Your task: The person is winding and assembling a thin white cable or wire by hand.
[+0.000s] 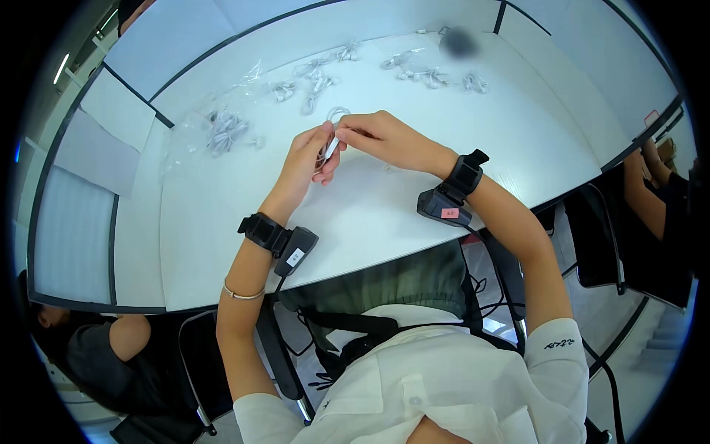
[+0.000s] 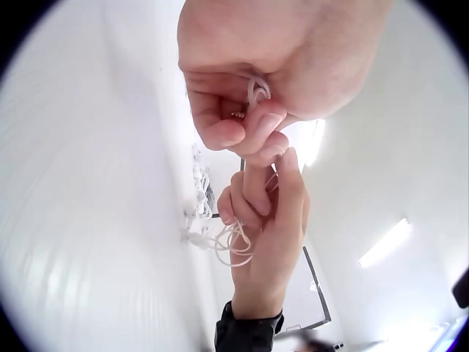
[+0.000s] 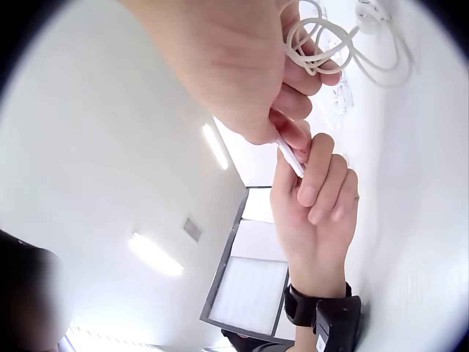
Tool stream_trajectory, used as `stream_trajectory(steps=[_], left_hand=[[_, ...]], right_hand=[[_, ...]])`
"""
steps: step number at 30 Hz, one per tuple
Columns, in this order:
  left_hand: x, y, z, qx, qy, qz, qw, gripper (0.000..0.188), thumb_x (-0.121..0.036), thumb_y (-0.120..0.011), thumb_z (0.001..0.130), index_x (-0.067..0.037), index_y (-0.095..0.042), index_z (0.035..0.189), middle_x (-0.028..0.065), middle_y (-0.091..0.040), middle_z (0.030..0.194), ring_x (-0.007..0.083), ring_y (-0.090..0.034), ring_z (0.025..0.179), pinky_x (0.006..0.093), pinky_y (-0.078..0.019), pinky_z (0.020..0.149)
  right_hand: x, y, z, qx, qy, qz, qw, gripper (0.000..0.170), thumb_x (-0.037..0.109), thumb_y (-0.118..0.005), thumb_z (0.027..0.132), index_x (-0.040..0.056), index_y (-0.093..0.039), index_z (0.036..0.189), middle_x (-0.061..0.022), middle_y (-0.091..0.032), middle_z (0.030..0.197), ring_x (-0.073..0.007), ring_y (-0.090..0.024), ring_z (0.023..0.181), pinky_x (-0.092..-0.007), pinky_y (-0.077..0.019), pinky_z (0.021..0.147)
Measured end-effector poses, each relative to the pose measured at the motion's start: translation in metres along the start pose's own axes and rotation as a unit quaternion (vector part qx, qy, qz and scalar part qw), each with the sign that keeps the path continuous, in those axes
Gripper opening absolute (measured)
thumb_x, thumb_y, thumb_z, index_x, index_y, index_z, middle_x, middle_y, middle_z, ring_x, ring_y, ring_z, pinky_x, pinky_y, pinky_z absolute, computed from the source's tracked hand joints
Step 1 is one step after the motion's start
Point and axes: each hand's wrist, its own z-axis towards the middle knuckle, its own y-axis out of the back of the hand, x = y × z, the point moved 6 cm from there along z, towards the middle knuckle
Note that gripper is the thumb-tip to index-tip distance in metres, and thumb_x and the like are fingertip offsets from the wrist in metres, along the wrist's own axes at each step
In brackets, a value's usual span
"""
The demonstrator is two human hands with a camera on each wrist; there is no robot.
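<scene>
A white cable is held between the two hands above the white table [image 1: 370, 214]. My left hand [image 1: 302, 159] curls its fingers round part of the cable, and a small loop [image 2: 258, 92] shows within its grip. My right hand [image 1: 396, 140] meets it at the fingertips and pinches the cable. In the right wrist view a straight white piece [image 3: 291, 158] runs between the two hands' fingers, and loose cable loops [image 3: 319, 48] hang by the right hand's other fingers. The part inside the left palm is mostly hidden.
Several bundled white cables [image 1: 314, 85] lie toward the table's back, others [image 1: 433, 76] back right. A cable pile [image 1: 225, 133] with clear plastic bags lies at left. Low panels [image 1: 222, 66] edge the table. Other people sit at both sides.
</scene>
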Motion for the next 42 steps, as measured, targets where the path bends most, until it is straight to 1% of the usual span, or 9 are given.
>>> stream_trajectory(steps=[4,7,10,15,20,26,29,32,42], left_hand=[[0.0,-0.001,0.001,0.011,0.008,-0.009,1.0,0.037,-0.037,-0.036,0.095,-0.006,-0.049,0.079,-0.0028,-0.037,0.049,0.0042,-0.025,0.035,0.0206,-0.0275,0.036],[0.001,0.0,0.001,0.014,0.014,-0.022,1.0,0.037,-0.037,-0.036,0.095,-0.007,-0.049,0.08,-0.0039,-0.036,0.049,0.0039,-0.026,0.037,0.0204,-0.0274,0.036],[-0.001,-0.003,-0.001,0.013,0.016,-0.033,0.999,0.037,-0.038,-0.036,0.095,-0.007,-0.049,0.079,-0.0057,-0.032,0.049,0.0038,-0.026,0.039,0.0204,-0.0261,0.038],[0.003,0.0,0.002,0.023,0.025,-0.047,0.998,0.038,-0.039,-0.035,0.095,-0.008,-0.048,0.077,-0.0074,-0.024,0.05,0.0043,-0.023,0.042,0.0211,-0.0234,0.042],[0.002,0.001,0.001,0.018,0.027,-0.067,0.997,0.036,-0.038,-0.037,0.095,-0.01,-0.045,0.074,-0.0072,-0.026,0.052,0.0035,-0.021,0.042,0.0204,-0.0189,0.04],[0.003,0.004,0.001,0.004,0.028,-0.058,0.998,0.037,-0.037,-0.037,0.095,-0.013,-0.035,0.067,-0.0073,-0.024,0.053,0.0033,-0.019,0.043,0.0202,-0.016,0.04],[0.003,0.006,0.003,-0.018,0.015,-0.056,0.998,0.038,-0.037,-0.037,0.095,-0.013,-0.034,0.066,-0.0071,-0.024,0.053,0.0033,-0.018,0.043,0.0204,-0.015,0.04],[-0.001,0.008,0.002,-0.05,-0.007,-0.042,0.998,0.038,-0.037,-0.038,0.095,-0.013,-0.033,0.065,-0.0067,-0.024,0.053,0.0034,-0.017,0.043,0.0209,-0.0143,0.039],[-0.005,0.002,0.001,-0.005,-0.019,-0.058,0.998,0.04,-0.038,-0.038,0.094,-0.012,-0.034,0.065,-0.0067,-0.024,0.053,0.0032,-0.018,0.043,0.0207,-0.014,0.039]], right_hand=[[0.002,0.007,0.0,-0.046,0.013,-0.035,0.998,0.024,0.023,-0.045,0.092,0.0032,-0.058,0.089,-0.0067,-0.055,0.063,-0.0137,-0.038,0.049,-0.0278,-0.0318,0.047],[0.003,0.008,0.0,-0.029,-0.018,-0.09,0.995,0.025,0.026,-0.045,0.091,0.005,-0.057,0.086,-0.0096,-0.059,0.066,-0.0242,-0.053,0.055,-0.0338,-0.0403,0.053],[0.002,0.009,0.0,-0.059,0.007,-0.148,0.987,0.024,0.027,-0.045,0.091,0.0061,-0.057,0.087,-0.0095,-0.059,0.064,-0.0258,-0.054,0.056,-0.0353,-0.0405,0.052],[0.003,0.012,0.0,-0.099,0.019,-0.121,0.987,0.024,0.026,-0.044,0.091,0.0064,-0.057,0.087,-0.0108,-0.057,0.062,-0.0282,-0.053,0.054,-0.0363,-0.0402,0.052],[0.002,0.019,-0.001,-0.13,-0.006,-0.126,0.984,0.022,0.024,-0.047,0.09,0.0046,-0.057,0.088,-0.0115,-0.058,0.064,-0.0292,-0.054,0.056,-0.0369,-0.0407,0.052],[0.001,0.017,-0.001,-0.111,-0.022,-0.092,0.989,0.024,0.025,-0.047,0.09,0.0037,-0.057,0.086,-0.0117,-0.06,0.066,-0.0266,-0.054,0.054,-0.0353,-0.0407,0.052],[-0.002,0.017,-0.001,-0.119,-0.03,-0.067,0.99,0.024,0.023,-0.048,0.09,0.0016,-0.057,0.087,-0.007,-0.047,0.056,-0.0136,-0.037,0.047,-0.0284,-0.0307,0.048],[-0.01,0.016,0.0,-0.124,-0.053,-0.048,0.99,0.026,0.025,-0.05,0.09,0.0005,-0.057,0.085,-0.004,-0.045,0.058,-0.0097,-0.036,0.053,-0.0257,-0.0307,0.051],[-0.01,0.024,0.001,-0.148,-0.031,0.056,0.987,0.024,0.022,-0.049,0.09,0.0,-0.055,0.084,0.0013,-0.048,0.068,-0.0058,-0.037,0.061,-0.0224,-0.0311,0.055]])
